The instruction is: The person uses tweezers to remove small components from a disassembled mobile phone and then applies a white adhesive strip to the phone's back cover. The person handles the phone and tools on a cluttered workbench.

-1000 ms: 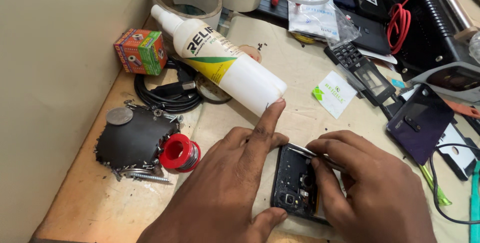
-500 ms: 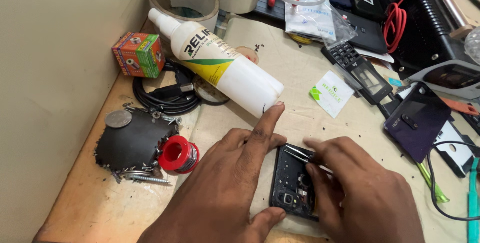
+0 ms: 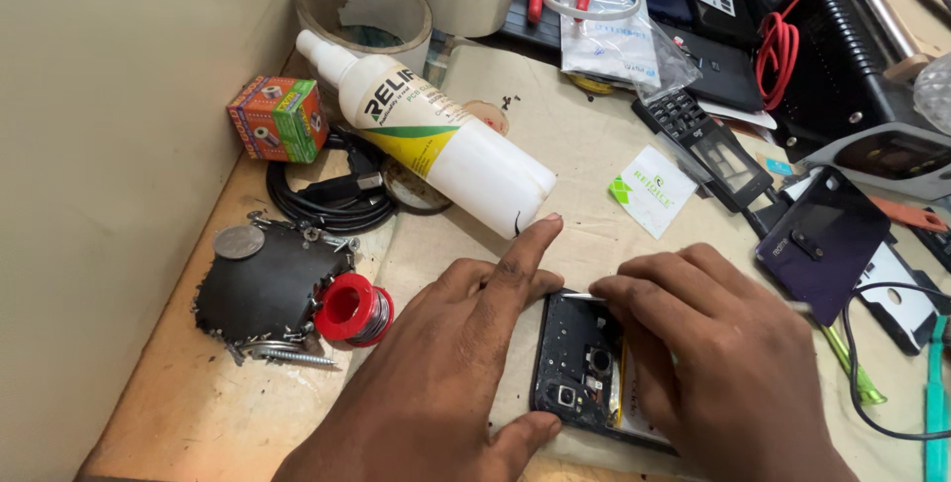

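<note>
The opened phone lies clamped between left hand's thumb and fingers; right hand pinches a thin tool along its top edge, best kept shallow.

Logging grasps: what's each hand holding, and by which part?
Left hand pins the opened phone by its left edge, thumb at the bottom corner. Right hand pinches a thin metal tool against the phone's top edge; the grip point is hidden.

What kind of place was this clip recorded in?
Most likely a phone repair bench. Both hands, left hand and right hand, work on an opened phone with its back removed. Around it lie a red solder spool, loose screws and a purple phone cover.
</note>
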